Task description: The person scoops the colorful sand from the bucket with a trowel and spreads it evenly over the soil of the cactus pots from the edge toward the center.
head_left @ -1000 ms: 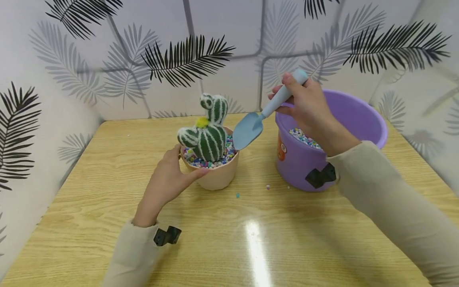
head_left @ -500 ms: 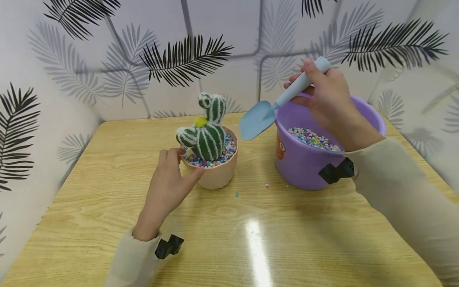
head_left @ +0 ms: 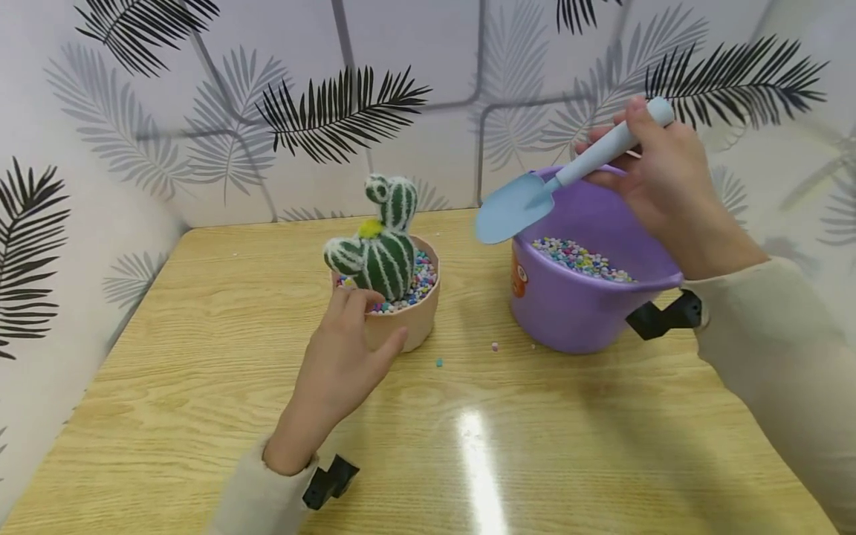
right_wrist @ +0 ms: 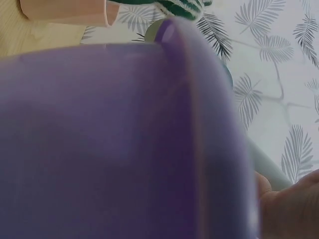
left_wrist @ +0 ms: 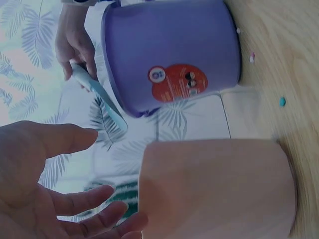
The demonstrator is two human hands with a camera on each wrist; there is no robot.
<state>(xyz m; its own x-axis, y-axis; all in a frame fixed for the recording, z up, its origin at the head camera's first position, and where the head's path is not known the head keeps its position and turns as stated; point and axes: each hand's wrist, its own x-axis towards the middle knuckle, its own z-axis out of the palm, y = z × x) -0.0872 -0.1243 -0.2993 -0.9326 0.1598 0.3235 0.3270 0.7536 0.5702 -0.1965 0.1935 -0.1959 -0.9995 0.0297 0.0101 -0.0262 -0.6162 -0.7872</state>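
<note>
My right hand (head_left: 669,171) grips the pale blue handle of a small garden trowel (head_left: 512,211). Its blade points left, by the left rim of a purple bucket (head_left: 568,316) holding colourful pebbles (head_left: 580,258). A peach plant pot (head_left: 417,323) stands left of the bucket, with a green-and-white fuzzy cactus (head_left: 388,264) set in multicoloured pebbles. At the pot's near-left rim is my left hand (head_left: 342,364), fingers loosely bent. The left wrist view shows its thumb (left_wrist: 75,138) apart from the pot and its fingertips at the rim.
Several loose pebbles, among them a teal one (head_left: 439,362) and a pink one (head_left: 495,347), lie on the wooden table (head_left: 200,386). A leaf-patterned wall (head_left: 428,156) stands close behind the pot and bucket.
My right hand has carried the trowel rightward, away from the pot to the bucket. My left hand has let go of the pot's left side and shifted right and nearer along its front.
</note>
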